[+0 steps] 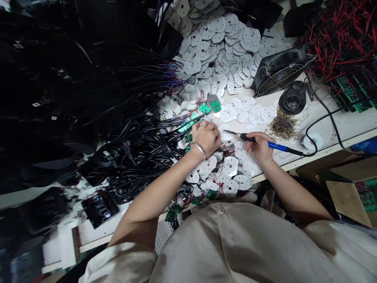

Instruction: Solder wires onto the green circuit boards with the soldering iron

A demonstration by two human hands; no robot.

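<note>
Soldering station, mid-batch by the look of it.

Right hand (pixel 260 146) is closed around the soldering iron (pixel 278 146), pen-style. The tip points left at a white disc board (pixel 226 137) just in front of the left hand (pixel 207 137). I can't tell whether the tip touches it. The left hand has its knuckles up and fingers curled tight, pressing down beside that board. Whatever it pins is hidden under the fingers. There's a bracelet (pixel 198 148) on that wrist.

Progress, as a judgement from the piles:
- Done: a small cluster of wired discs (pixel 229 167) with thin red leads lies between the hands and the bench edge (pixel 338 145), nearest the body.
- Left: a large heap of bare discs (pixel 218 43) at the back, with no leads visible on them. It's much bigger than the wired cluster, so most of the batch looks unworked.
- A few green boards (pixel 209 107) sit just beyond the left hand, and it's unclear which pile they belong to.

Around it:
- A mass of black cables (pixel 138 149) takes up the whole left side and reaches to the left hand.
- A small fan (pixel 279 72) sits on the bench beyond the right hand.
- Near the fan are a black dish (pixel 293 98) and a patch of brownish debris (pixel 282 126) (solder dross or cleaning wool, too small to tell).
- Red wire bundles (pixel 338 35) fill the top right.
</note>
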